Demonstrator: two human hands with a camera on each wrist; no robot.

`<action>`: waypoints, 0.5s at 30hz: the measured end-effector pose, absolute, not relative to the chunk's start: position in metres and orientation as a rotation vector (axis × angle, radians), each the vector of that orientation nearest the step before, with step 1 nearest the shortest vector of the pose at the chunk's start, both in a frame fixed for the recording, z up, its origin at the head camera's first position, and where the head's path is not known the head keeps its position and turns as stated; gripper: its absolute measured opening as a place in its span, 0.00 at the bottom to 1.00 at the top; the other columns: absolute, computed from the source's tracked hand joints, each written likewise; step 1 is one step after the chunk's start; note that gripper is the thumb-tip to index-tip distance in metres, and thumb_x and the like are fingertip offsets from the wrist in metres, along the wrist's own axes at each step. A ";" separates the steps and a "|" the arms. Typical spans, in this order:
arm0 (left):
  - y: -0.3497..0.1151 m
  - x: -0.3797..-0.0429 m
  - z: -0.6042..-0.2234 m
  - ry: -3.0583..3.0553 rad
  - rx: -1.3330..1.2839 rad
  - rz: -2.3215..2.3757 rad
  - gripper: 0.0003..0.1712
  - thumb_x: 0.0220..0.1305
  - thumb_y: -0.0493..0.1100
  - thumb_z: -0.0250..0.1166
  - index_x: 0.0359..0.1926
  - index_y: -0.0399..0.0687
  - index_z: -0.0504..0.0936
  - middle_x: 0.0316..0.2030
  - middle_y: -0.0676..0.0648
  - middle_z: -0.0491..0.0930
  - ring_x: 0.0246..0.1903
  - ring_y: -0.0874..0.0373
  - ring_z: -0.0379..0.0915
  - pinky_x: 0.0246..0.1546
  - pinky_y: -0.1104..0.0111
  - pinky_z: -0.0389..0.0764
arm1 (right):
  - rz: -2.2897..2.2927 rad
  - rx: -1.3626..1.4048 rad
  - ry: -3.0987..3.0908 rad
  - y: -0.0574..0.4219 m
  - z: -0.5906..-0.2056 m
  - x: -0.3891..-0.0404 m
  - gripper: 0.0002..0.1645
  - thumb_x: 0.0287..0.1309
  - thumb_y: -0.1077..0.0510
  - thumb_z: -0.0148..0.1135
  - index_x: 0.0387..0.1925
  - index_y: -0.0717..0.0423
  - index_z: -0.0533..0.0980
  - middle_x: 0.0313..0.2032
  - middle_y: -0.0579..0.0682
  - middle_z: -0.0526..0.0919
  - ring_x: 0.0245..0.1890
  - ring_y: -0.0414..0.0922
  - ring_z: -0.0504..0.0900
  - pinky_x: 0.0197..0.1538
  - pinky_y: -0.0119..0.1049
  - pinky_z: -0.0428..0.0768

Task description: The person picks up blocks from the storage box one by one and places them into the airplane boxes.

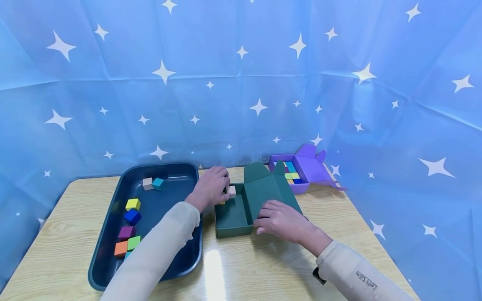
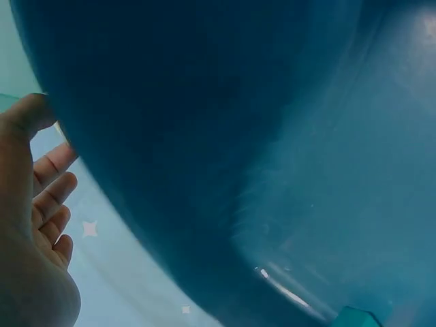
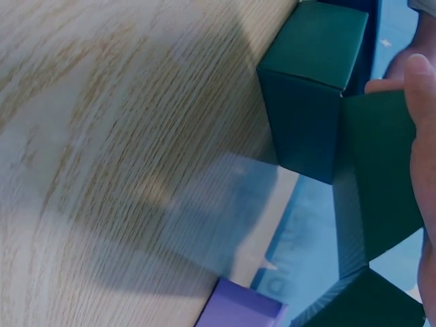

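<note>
My left hand [image 1: 211, 188] reaches over the left wall of a small green box [image 1: 234, 231], pinching a pale wooden cube [image 1: 231, 191] between thumb and fingertips at its back end. A yellow-orange cube [image 1: 221, 202] shows partly under the hand, inside the box. In the left wrist view the tray rim hides the fingertips of my left hand [image 2: 51, 197]. My right hand [image 1: 280, 219] holds the front edge of the box's opened lid [image 1: 263, 190], which leans out to the right. In the right wrist view the thumb [image 3: 419, 82] lies along the green panel [image 3: 378, 170].
A dark blue tray [image 1: 180, 234] on the left contains several coloured cubes, including a yellow cube [image 1: 133, 204] and an orange cube [image 1: 121, 249]. Behind the green lid stands an open purple box [image 1: 300, 189] packed with coloured cubes. A starry blue curtain [image 1: 211, 104] borders the wooden table [image 1: 241, 267].
</note>
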State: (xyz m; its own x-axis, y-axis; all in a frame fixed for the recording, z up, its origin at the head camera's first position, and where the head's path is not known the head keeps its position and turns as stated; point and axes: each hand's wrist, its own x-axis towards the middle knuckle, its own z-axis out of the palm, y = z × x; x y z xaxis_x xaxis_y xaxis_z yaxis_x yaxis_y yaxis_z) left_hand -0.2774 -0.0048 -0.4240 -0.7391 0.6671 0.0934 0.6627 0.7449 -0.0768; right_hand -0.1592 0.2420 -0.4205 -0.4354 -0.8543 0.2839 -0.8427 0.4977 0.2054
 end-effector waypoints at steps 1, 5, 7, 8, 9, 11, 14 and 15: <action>-0.005 -0.278 -0.426 -2.830 -1.080 0.069 0.18 0.62 0.60 0.62 0.37 0.52 0.84 0.50 0.49 0.75 0.56 0.53 0.66 0.70 0.61 0.63 | -0.051 1.416 -2.400 0.242 -0.421 -0.159 0.18 0.68 0.41 0.51 0.38 0.41 0.84 0.34 0.36 0.85 0.39 0.37 0.79 0.56 0.35 0.78; -0.004 -0.279 -0.435 -2.831 -1.088 0.109 0.18 0.62 0.60 0.62 0.38 0.51 0.85 0.51 0.49 0.76 0.57 0.53 0.66 0.71 0.61 0.63 | -0.052 1.418 -2.408 0.242 -0.421 -0.159 0.18 0.68 0.40 0.51 0.39 0.41 0.84 0.34 0.36 0.85 0.39 0.37 0.79 0.56 0.35 0.79; -0.003 -0.280 -0.439 -2.819 -1.098 0.151 0.20 0.62 0.60 0.62 0.40 0.51 0.86 0.52 0.49 0.76 0.58 0.54 0.65 0.71 0.61 0.62 | -0.053 1.418 -2.414 0.241 -0.420 -0.159 0.18 0.68 0.40 0.51 0.39 0.41 0.84 0.34 0.36 0.85 0.39 0.37 0.79 0.56 0.35 0.79; -0.003 -0.280 -0.440 -2.810 -1.103 0.175 0.20 0.62 0.60 0.62 0.40 0.50 0.86 0.52 0.49 0.76 0.59 0.54 0.65 0.72 0.61 0.62 | -0.056 1.417 -2.417 0.241 -0.420 -0.159 0.18 0.68 0.40 0.51 0.39 0.41 0.84 0.34 0.36 0.85 0.39 0.37 0.79 0.56 0.35 0.79; -0.002 -0.280 -0.442 -2.798 -1.107 0.200 0.20 0.62 0.59 0.62 0.41 0.49 0.86 0.52 0.49 0.77 0.60 0.53 0.65 0.72 0.61 0.61 | -0.057 1.415 -2.421 0.241 -0.420 -0.159 0.18 0.68 0.40 0.51 0.38 0.41 0.84 0.34 0.36 0.85 0.39 0.37 0.79 0.56 0.35 0.79; -0.002 -0.281 -0.445 -2.780 -1.110 0.241 0.19 0.62 0.57 0.62 0.41 0.48 0.87 0.53 0.49 0.77 0.60 0.54 0.65 0.72 0.61 0.61 | -0.061 1.414 -2.424 0.240 -0.419 -0.159 0.18 0.68 0.40 0.51 0.38 0.41 0.84 0.34 0.36 0.85 0.39 0.37 0.79 0.56 0.35 0.79; -0.001 -0.281 -0.448 -2.753 -1.112 0.288 0.17 0.62 0.53 0.60 0.41 0.47 0.87 0.52 0.48 0.77 0.61 0.53 0.65 0.72 0.61 0.61 | -0.065 1.412 -2.425 0.240 -0.419 -0.160 0.18 0.68 0.40 0.51 0.38 0.41 0.84 0.34 0.36 0.85 0.39 0.37 0.79 0.56 0.35 0.79; 0.000 -0.281 -0.449 -2.747 -1.116 0.295 0.17 0.63 0.52 0.60 0.41 0.47 0.87 0.53 0.48 0.77 0.61 0.53 0.65 0.72 0.61 0.61 | -0.064 1.413 -2.423 0.240 -0.420 -0.160 0.18 0.68 0.40 0.51 0.38 0.41 0.84 0.34 0.36 0.85 0.39 0.37 0.79 0.56 0.35 0.79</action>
State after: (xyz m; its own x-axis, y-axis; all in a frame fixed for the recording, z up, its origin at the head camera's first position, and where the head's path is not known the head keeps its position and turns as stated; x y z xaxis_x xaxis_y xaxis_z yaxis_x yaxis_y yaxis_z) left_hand -0.2806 -0.0002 -0.4486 -0.7083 0.7019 0.0754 0.6699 0.7020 -0.2419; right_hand -0.1596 0.2402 -0.4195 -0.4512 -0.8529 0.2625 -0.8379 0.5061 0.2044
